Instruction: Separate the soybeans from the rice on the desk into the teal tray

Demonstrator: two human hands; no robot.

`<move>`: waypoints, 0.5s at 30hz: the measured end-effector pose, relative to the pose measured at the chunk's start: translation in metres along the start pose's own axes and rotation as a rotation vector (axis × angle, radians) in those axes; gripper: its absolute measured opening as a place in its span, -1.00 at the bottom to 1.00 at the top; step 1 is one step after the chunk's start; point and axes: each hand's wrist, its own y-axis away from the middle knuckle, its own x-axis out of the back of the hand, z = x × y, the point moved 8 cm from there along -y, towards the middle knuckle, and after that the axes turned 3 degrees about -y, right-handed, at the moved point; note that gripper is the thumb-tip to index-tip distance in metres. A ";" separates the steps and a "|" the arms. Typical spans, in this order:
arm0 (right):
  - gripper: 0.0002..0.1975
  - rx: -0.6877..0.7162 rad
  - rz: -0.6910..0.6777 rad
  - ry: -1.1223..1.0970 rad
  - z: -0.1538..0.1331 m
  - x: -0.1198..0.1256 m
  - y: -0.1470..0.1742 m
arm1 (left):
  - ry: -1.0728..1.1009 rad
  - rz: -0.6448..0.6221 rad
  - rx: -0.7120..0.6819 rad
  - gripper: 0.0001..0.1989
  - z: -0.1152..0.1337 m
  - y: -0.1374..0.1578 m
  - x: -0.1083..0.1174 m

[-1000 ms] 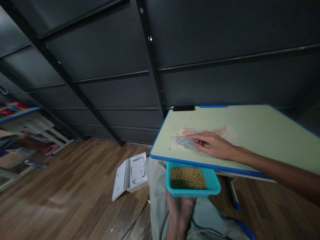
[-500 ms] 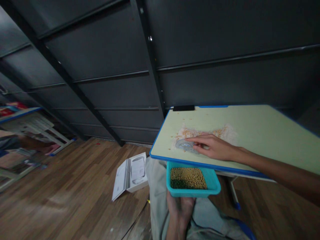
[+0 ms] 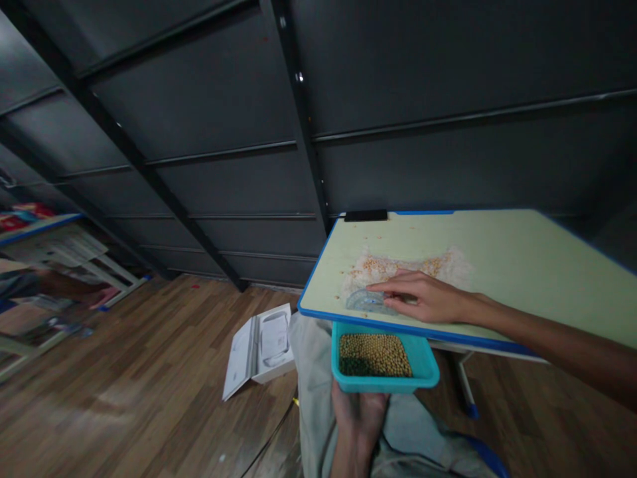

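Transparent protractor [image 3: 362, 301]: lies on the bench [image 3: 522, 265], near its front edge. Right hand [image 3: 423, 295]: fingers clamped on the protractor's right end. Beyond: yellow grains [image 3: 374, 265] scattered among pale, fine material [image 3: 458, 267]. Turquoise tray [image 3: 423, 364]: just below the bench edge, holds tan beans [image 3: 385, 353] and dark green beans [image 3: 352, 366]; left hand [image 3: 359, 408] beneath, fingers hidden, state cannot be told.

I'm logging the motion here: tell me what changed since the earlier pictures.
The right hand and the clear curved piece it touches moved toward the near edge of the table. The left hand stays beneath the teal tray; the open white box is unmoved.
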 end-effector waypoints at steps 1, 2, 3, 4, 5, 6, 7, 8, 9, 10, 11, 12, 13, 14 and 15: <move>-0.58 0.002 -0.002 -0.005 0.000 0.000 0.000 | 0.011 0.014 0.008 -0.63 0.000 0.001 -0.002; -0.58 0.004 -0.004 -0.008 0.000 0.000 0.001 | 0.018 0.025 0.012 -0.64 0.000 0.001 -0.003; -0.59 0.006 -0.006 -0.010 -0.001 0.000 0.001 | 0.022 0.031 0.016 -0.64 0.000 0.002 -0.006; -0.59 0.010 -0.008 -0.013 -0.001 0.000 0.001 | 0.026 0.031 0.016 -0.64 0.000 0.002 -0.008; -0.59 0.014 -0.010 -0.016 -0.002 0.000 0.001 | 0.028 0.026 0.016 -0.64 0.000 0.002 -0.010; -0.59 0.019 -0.013 -0.021 -0.003 -0.001 0.001 | 0.028 0.017 0.017 -0.63 0.000 0.002 -0.011; -0.59 0.025 -0.016 -0.028 -0.004 -0.001 0.001 | 0.026 0.007 0.018 -0.63 -0.001 0.001 -0.012; -0.59 0.030 -0.018 -0.035 -0.005 -0.001 0.001 | 0.023 -0.004 0.018 -0.62 -0.001 0.001 -0.013; -0.59 0.035 -0.016 -0.041 -0.006 0.000 0.001 | 0.018 -0.012 0.021 -0.62 -0.001 0.001 -0.012; -0.59 0.038 -0.015 -0.046 -0.007 0.000 0.001 | 0.014 -0.018 0.020 -0.62 -0.002 0.000 -0.011; -0.59 0.040 -0.013 -0.050 -0.007 0.000 0.001 | 0.013 -0.021 0.016 -0.62 -0.001 0.000 -0.010; -0.59 0.043 -0.012 -0.052 -0.007 0.000 0.001 | 0.015 -0.021 0.010 -0.63 -0.001 -0.001 -0.008; -0.59 0.045 -0.012 -0.053 -0.007 0.000 0.001 | 0.019 -0.019 0.008 -0.63 -0.001 -0.001 -0.007; -0.58 0.046 -0.014 -0.052 -0.007 -0.001 0.001 | 0.023 -0.015 0.009 -0.64 -0.001 -0.001 -0.006; -0.58 0.046 -0.015 -0.050 -0.006 -0.001 0.001 | 0.029 -0.011 0.015 -0.64 -0.001 -0.001 -0.005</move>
